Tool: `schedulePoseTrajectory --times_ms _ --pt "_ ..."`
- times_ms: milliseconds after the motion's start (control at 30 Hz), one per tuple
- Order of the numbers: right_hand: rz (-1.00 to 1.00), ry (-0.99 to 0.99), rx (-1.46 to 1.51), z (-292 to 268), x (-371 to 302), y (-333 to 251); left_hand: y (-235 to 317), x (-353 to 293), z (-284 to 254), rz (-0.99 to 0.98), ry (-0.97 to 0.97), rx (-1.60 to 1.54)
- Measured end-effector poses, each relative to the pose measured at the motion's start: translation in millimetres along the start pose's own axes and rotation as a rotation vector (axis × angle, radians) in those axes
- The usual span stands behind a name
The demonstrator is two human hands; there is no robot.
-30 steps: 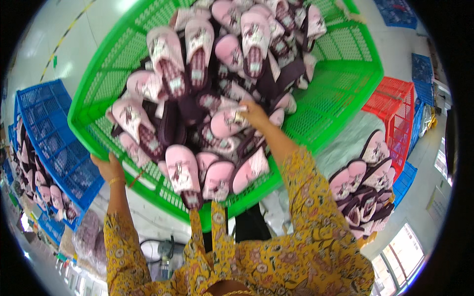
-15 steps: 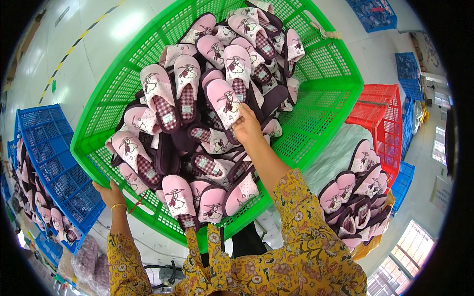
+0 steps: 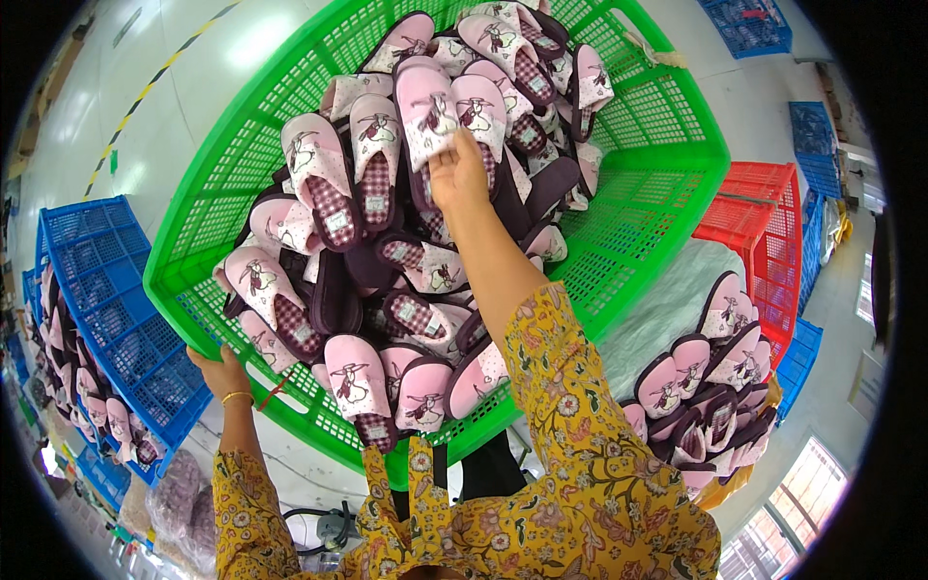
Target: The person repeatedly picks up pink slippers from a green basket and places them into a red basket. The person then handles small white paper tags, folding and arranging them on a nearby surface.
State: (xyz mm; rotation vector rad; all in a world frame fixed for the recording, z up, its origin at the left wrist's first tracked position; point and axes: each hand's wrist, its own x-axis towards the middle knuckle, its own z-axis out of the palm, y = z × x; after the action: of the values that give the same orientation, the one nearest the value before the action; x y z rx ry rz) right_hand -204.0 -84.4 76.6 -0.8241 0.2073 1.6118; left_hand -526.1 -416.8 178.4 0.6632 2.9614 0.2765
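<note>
A big green plastic basket (image 3: pixel 633 266) in front of me holds a heap of pink and white slippers with dark soles, checked insoles and a printed animal figure. My right hand (image 3: pixel 458 174) reaches over the heap, closed on the open end of one slipper (image 3: pixel 423 104), whose pink toe points away from me. Other slippers lie right beside and beneath it, such as one slipper (image 3: pixel 480 108) just to its right. At the basket's near left rim, my left hand (image 3: pixel 222 375) grips the edge beside the handle slot; its fingertips are partly hidden.
To the left stands a blue crate (image 3: pixel 116 300) with more slippers next to it. On the right are a pile of slippers (image 3: pixel 701 406), a pale green sheet-like covering (image 3: pixel 667 300) and a red crate (image 3: pixel 749 213). Further blue crates (image 3: pixel 744 27) stand at the far right.
My right hand has moved away from me and slightly left, carrying the slipper across the heap. My left hand stays on the rim. The whole view has shifted a little.
</note>
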Motion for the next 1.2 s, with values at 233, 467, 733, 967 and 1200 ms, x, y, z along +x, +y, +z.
schedulePoseTrajectory --times_ms 233,467,733,967,1200 --pt "-0.060 -0.025 -0.804 -33 -41 -24 -15 0 -2 0.055 0.000 -0.001" --pt "0.142 -0.084 -1.996 -190 -2 -18 -5 2 3 0.041 -0.010 -0.002" --pt "0.134 -0.970 -2.861 -162 11 10 -14 5 4 0.103 0.035 -0.005" --pt "0.453 -0.867 -3.153 -178 18 28 -13 5 3 0.148 0.030 -0.019" --pt "0.368 -1.376 -2.739 -144 -32 -44 -12 5 1 0.096 0.011 0.004"
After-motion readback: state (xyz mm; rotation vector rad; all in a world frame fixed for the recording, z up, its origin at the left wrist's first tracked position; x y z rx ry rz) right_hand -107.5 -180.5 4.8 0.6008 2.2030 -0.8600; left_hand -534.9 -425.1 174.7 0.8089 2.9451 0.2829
